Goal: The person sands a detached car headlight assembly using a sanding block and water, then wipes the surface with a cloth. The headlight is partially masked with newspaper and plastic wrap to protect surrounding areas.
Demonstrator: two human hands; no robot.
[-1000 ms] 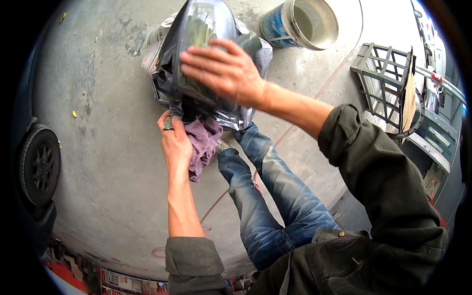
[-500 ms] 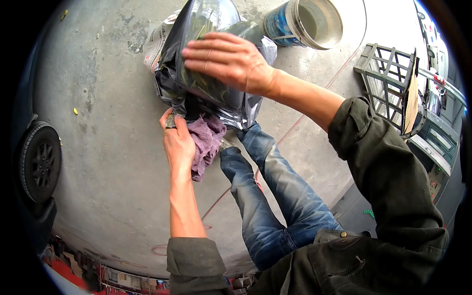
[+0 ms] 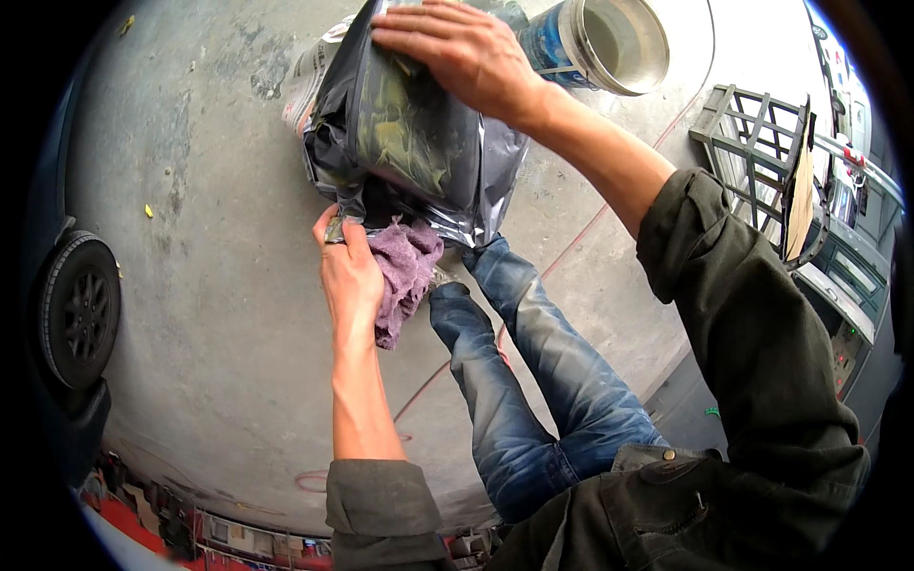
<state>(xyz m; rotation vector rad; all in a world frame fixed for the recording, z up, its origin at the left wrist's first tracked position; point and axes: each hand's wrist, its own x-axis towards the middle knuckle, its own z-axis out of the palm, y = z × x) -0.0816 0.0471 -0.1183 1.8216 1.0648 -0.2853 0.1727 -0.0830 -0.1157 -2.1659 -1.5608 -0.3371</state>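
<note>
A bulky glossy piece (image 3: 409, 152) with a clear curved face and yellow-green smears or reflections stands at the top centre, wrapped in dark crinkled plastic (image 3: 495, 181), with printed sacking (image 3: 300, 95) behind it. My right hand (image 3: 466, 57) lies on its upper face, fingers stretched out and close together. My left hand (image 3: 347, 271) grips a lower left corner of the dark plastic, where a small greenish patch shows by the thumb. A crumpled purple cloth (image 3: 405, 281) hangs beside that hand, against its fingers; whether it is held too I cannot tell.
A pail (image 3: 581, 71) stands behind at right. A slatted metal frame (image 3: 747, 143) and grey equipment (image 3: 838, 295) line the right side. A dark vehicle's wheel (image 3: 76, 309) is at the left. A thin red hose (image 3: 647, 152) crosses the concrete floor (image 3: 200, 285) near my legs.
My right hand has slid upward along the glossy face, uncovering more of its lower part. My left hand still grips in the same place, the cloth beside it.
</note>
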